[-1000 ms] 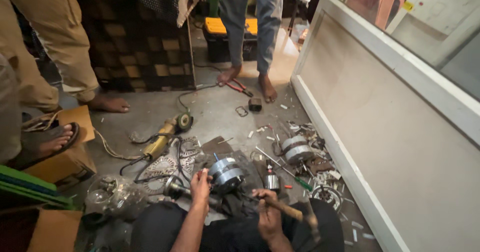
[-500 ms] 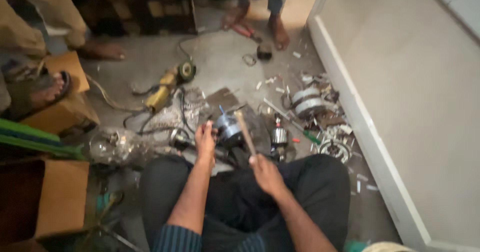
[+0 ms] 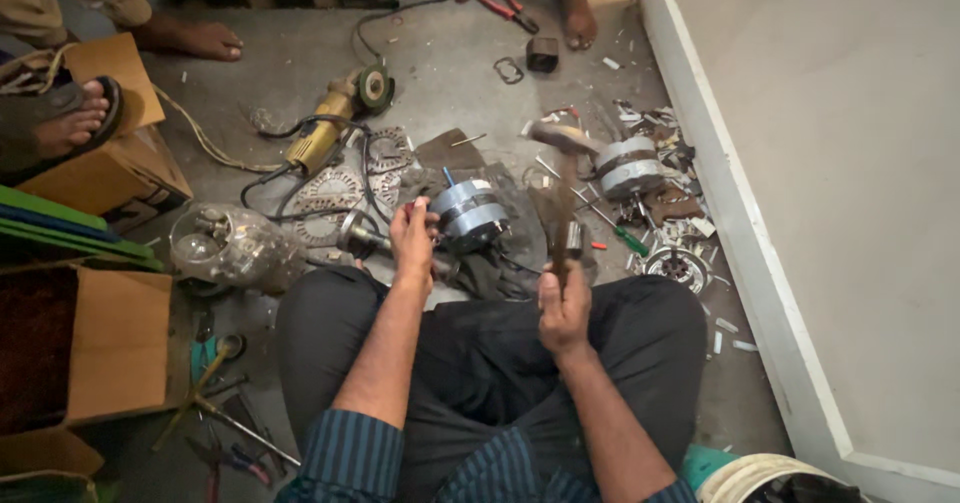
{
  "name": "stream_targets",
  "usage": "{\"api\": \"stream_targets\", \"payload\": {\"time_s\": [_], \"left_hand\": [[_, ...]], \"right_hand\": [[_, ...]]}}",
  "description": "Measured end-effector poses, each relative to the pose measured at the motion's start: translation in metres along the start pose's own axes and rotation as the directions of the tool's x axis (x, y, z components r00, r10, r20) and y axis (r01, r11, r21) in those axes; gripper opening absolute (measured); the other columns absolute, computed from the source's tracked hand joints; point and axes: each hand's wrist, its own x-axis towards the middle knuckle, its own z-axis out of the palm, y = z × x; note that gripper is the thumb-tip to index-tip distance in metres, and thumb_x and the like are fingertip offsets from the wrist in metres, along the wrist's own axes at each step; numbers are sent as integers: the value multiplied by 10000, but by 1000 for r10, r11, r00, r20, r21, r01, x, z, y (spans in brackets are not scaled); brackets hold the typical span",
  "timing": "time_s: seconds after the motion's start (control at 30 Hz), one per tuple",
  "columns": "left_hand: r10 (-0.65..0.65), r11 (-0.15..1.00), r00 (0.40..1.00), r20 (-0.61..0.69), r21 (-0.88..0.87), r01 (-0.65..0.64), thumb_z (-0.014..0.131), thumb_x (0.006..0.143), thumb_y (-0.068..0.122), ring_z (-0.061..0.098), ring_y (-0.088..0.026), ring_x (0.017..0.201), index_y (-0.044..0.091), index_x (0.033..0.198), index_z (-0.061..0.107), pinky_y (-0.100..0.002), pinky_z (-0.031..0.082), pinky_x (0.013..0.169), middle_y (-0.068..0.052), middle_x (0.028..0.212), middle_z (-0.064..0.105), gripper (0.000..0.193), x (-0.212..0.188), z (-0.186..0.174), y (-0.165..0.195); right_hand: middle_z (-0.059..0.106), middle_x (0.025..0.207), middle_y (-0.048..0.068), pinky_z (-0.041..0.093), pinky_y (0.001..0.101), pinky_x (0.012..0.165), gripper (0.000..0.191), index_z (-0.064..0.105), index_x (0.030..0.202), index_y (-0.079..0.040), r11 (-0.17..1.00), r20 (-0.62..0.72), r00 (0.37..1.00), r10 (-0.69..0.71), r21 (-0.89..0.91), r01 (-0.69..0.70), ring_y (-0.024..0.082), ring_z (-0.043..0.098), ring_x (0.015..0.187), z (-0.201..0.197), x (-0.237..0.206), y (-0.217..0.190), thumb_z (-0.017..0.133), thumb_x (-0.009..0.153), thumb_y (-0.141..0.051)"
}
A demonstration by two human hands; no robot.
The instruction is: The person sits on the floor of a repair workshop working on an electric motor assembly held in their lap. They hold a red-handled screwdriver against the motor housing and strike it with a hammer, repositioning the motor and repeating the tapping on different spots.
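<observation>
The right hand [image 3: 565,308], closed on a hammer [image 3: 560,178] now raised higher above the motor [image 3: 470,213], suggests a strike, while the left hand [image 3: 413,243] steadies it.

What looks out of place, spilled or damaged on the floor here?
Metal scraps and stripped motor parts lie scattered along the white wall base. A second silver round motor sits among them, and red-handled pliers lie loose by a bystander's bare foot.

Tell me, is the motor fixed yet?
Not yet. A second silver motor and loose metal plates already lie apart on the floor. The left hand steadies the round silver motor; the right hand raises a wooden-handled hammer. That motor remains closed.
</observation>
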Motion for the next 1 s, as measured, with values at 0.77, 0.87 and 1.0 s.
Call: {"api": "stream_targets", "payload": {"time_s": [0.77, 0.87, 1.0], "left_hand": [[114, 964, 879, 464, -266, 15, 680, 908, 55, 459, -27, 544, -13, 1295, 594, -195, 372, 468, -148, 1132, 721, 402, -79, 10, 81], [335, 826, 684, 648, -551, 119, 680, 957, 138, 452, -48, 599, -7, 1362, 599, -182, 370, 539, -222, 1178, 717, 438, -164, 0, 118], [250, 850, 425, 870, -407, 334, 711, 887, 137, 672, -326, 638, -50, 1180, 592, -444, 582, 566, -296, 1010, 712, 367, -280, -33, 136]], "right_hand": [[389, 582, -11, 324, 287, 398, 206, 531, 1063, -47, 798, -23, 946, 323, 544, -259, 107, 362, 414, -9, 15, -1, 520, 1079, -252], [383, 564, -12, 309, 286, 388, 206, 523, 1039, -66, 707, 3, 896, 443, 613, -352, 114, 363, 401, -7, 17, 7, 526, 1069, -269], [362, 564, -20, 301, 282, 399, 275, 566, 1021, -38, 655, 50, 868, 494, 635, -410, 117, 359, 403, -7, 20, 15, 524, 1079, -303]]}}
